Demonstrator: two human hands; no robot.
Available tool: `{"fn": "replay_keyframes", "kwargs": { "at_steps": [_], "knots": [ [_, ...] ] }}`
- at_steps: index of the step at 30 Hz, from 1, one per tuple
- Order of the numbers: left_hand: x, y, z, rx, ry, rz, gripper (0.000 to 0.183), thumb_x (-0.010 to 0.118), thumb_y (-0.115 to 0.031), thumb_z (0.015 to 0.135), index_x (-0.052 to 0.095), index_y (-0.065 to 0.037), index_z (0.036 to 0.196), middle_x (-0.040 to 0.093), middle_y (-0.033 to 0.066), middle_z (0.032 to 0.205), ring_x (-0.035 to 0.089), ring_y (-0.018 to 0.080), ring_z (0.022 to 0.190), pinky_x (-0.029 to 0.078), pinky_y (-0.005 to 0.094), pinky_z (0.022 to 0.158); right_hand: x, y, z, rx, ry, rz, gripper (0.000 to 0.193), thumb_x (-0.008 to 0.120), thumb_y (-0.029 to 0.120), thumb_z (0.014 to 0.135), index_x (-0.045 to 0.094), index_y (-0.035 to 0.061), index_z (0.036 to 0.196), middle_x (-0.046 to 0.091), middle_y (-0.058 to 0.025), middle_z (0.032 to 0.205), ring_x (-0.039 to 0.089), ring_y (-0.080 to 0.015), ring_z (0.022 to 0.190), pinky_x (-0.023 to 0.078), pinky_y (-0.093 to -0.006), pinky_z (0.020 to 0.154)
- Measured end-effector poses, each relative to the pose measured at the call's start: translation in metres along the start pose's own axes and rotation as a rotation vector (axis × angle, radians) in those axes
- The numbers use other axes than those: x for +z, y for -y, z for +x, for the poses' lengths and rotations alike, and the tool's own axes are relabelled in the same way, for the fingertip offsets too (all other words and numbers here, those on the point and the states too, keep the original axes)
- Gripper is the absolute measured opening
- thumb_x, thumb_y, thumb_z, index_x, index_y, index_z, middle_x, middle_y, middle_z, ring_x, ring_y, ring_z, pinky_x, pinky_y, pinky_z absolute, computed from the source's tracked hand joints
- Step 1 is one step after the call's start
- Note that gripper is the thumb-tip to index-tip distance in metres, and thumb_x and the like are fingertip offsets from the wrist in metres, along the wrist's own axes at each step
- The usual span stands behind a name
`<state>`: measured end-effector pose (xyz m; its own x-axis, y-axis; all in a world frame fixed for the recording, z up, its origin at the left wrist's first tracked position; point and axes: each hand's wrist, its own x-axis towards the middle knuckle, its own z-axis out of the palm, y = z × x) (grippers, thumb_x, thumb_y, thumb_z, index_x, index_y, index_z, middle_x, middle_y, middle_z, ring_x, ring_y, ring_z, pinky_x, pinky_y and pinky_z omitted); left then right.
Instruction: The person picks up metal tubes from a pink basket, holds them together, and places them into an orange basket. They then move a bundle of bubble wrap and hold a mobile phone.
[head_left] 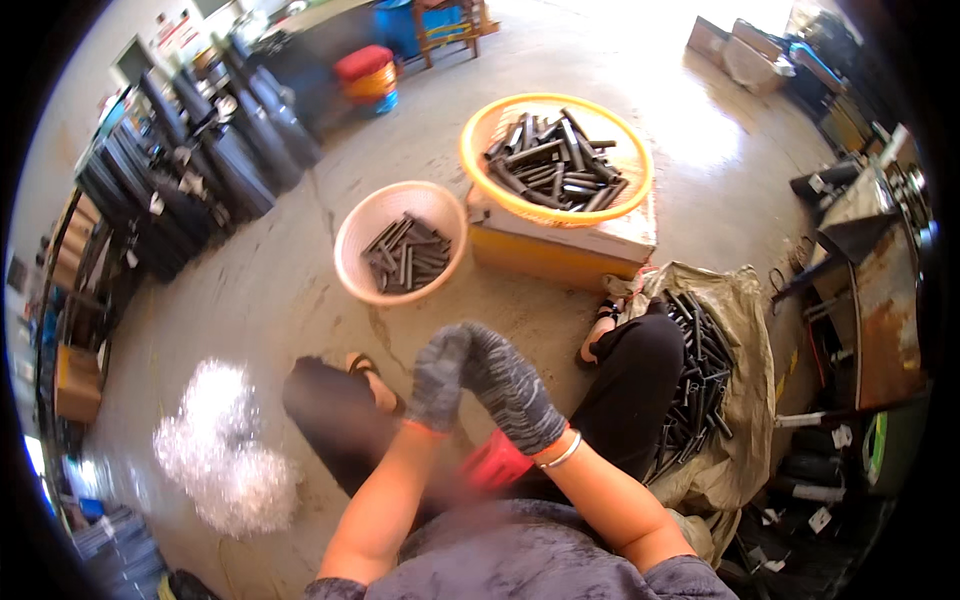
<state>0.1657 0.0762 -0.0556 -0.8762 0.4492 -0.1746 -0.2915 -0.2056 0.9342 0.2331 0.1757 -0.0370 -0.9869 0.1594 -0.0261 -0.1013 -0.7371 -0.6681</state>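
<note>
My left hand [438, 378] and my right hand [512, 388], both in grey knitted gloves, meet in front of me between my knees. Their fingers are bent and pressed together at the tips; anything held there is hidden. Just beyond them on the floor is a pink plastic basket [345, 262] with short dark tubes [408, 254] in it. A larger orange-yellow basket [470, 150], also holding dark tubes [560, 160], rests on a cardboard box [550, 258]. By my right leg, an opened woven sack [752, 370] carries a heap of black tubes [705, 370].
Crumpled clear plastic [225, 450] lies on the floor at left. Long dark tubes [215, 150] stand bundled along the left wall. A red object [492, 462], partly hidden, is below my hands. A rusty metal machine or cabinet [890, 330] stands at right.
</note>
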Motion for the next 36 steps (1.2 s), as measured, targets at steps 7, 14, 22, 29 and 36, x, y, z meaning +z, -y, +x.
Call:
{"fn": "replay_keyframes", "kwargs": {
  "at_steps": [7, 14, 22, 29, 36],
  "knots": [
    [0.008, 0.009, -0.005, 0.345, -0.255, 0.476, 0.022, 0.053, -0.020, 0.091, 0.065, -0.002, 0.086, 0.063, 0.0111, 0.072, 0.058, 0.0201, 0.065, 0.046, 0.0313, 0.063, 0.012, -0.023, -0.013, -0.089, -0.238, 0.035, 0.031, 0.051, 0.013, 0.092, 0.050, -0.0007, 0.120, 0.055, -0.0095, 0.119, 0.054, -0.0196, 0.105, 0.044, -0.0313, 0.093],
    [-0.049, -0.004, 0.025, 0.297, -0.527, 0.434, 0.033, 0.046, -0.025, 0.093, 0.063, 0.001, 0.082, 0.060, 0.0175, 0.068, 0.056, 0.0283, 0.060, 0.043, 0.0383, 0.059, 0.034, -0.021, -0.028, -0.011, 0.228, -0.390, 0.044, 0.049, 0.015, 0.094, 0.039, -0.0018, 0.133, 0.045, -0.0104, 0.133, 0.043, -0.0206, 0.121, 0.028, -0.0343, 0.105],
    [-0.034, -0.034, 0.042, 0.423, -0.422, 0.999, 0.021, 0.043, -0.014, 0.089, 0.059, -0.001, 0.088, 0.060, 0.0130, 0.082, 0.055, 0.0281, 0.075, 0.045, 0.0406, 0.066, 0.001, 0.030, -0.054, 0.096, 0.302, -0.163, 0.046, 0.040, 0.015, 0.094, 0.033, -0.0028, 0.136, 0.038, -0.0089, 0.139, 0.037, -0.0157, 0.126, 0.028, -0.0280, 0.106],
    [-0.008, -0.029, 0.071, 0.961, -0.248, 0.638, 0.022, 0.046, -0.014, 0.092, 0.060, 0.002, 0.085, 0.059, 0.0030, 0.079, 0.054, 0.0142, 0.071, 0.046, 0.0265, 0.064, -0.031, 0.112, -0.131, -0.115, 0.301, -0.501, 0.043, 0.047, 0.011, 0.092, 0.039, -0.0009, 0.133, 0.046, -0.0132, 0.133, 0.041, -0.0213, 0.124, 0.032, -0.0315, 0.103],
    [-0.034, -0.123, 0.056, 0.273, -0.285, -0.039, 0.034, 0.047, -0.032, 0.093, 0.061, -0.003, 0.105, 0.057, 0.0010, 0.070, 0.049, 0.0081, 0.048, 0.040, 0.0212, 0.043, -0.159, 0.234, -0.295, -0.979, -1.228, -0.688, 0.007, 0.056, 0.009, 0.088, 0.057, 0.0042, 0.092, 0.061, -0.0051, 0.077, 0.061, -0.0148, 0.069, 0.053, -0.0278, 0.066]
  ]
}}
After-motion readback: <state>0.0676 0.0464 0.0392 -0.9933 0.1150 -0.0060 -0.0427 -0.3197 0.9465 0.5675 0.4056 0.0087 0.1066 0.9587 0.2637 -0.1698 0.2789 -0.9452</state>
